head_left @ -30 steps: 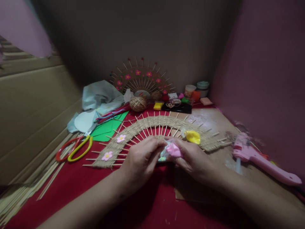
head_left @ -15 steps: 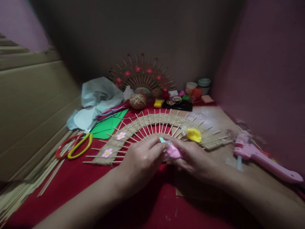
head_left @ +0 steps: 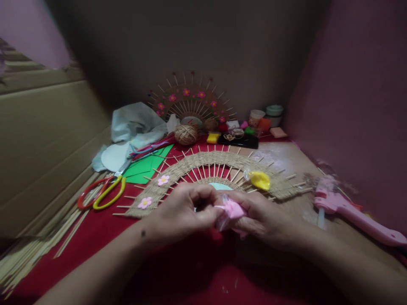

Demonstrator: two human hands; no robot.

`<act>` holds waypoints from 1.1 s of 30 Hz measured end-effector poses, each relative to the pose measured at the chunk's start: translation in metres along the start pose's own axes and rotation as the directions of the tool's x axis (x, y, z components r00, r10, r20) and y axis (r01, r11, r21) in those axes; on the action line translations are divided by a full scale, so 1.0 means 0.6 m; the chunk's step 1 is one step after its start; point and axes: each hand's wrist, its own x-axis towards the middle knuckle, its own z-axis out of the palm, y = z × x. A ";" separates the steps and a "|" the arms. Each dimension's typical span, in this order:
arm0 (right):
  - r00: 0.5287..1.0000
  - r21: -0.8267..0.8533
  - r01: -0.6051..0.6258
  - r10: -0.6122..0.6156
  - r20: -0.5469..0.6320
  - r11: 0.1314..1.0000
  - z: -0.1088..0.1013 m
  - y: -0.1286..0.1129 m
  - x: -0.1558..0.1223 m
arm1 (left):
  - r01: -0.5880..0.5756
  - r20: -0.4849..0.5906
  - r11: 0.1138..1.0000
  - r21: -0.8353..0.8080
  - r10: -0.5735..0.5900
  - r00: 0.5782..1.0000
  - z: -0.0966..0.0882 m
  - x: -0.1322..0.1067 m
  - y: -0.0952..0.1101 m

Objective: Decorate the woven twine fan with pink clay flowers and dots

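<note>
My right hand (head_left: 265, 216) is closed around a lump of pink modelling clay (head_left: 235, 210) in a clear plastic wrapper. The fingertips of my left hand (head_left: 187, 208) pinch the wrapper and a bit of pink at its near side. Both hands are over the front of a woven fan-shaped piece (head_left: 206, 159) with thin sticks radiating from it. Two pink clay flowers (head_left: 163, 180) with yellow centres sit on its left part. On its right part lies yellow clay (head_left: 260, 181) in plastic. A pale green disc (head_left: 221, 186) shows partly behind my hands.
Scissors (head_left: 110, 192) with red and yellow handles lie left, beside thin sticks (head_left: 34, 254) and green sheets (head_left: 144, 166). A pink glue gun (head_left: 352, 212) rests right. Behind are a twine ball (head_left: 186, 134), a dark phone-like slab (head_left: 238, 141) and a flowered fan (head_left: 187, 99). Cardboard (head_left: 47, 140) stands left.
My left hand has turned and come slightly nearer me, its fingers now at the wrapper's near side. More of the wrapper and the pale green disc show. The view has shifted slightly.
</note>
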 end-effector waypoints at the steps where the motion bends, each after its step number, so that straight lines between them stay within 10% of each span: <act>1: 1.000 0.021 -0.006 0.005 0.002 1.000 0.000 -0.002 -0.001 | 0.100 0.051 0.979 -0.178 -0.092 0.994 -0.004 0.000 -0.002; 7: 0.999 0.003 0.003 -0.002 -0.050 1.000 -0.002 0.006 0.000 | 0.102 0.123 0.579 -0.809 -0.004 0.992 -0.022 0.009 -0.021; 33: 0.998 -0.036 -0.016 0.014 -0.054 0.999 0.004 0.012 0.000 | -0.049 -0.102 0.538 -0.841 -0.069 0.992 -0.024 0.034 -0.044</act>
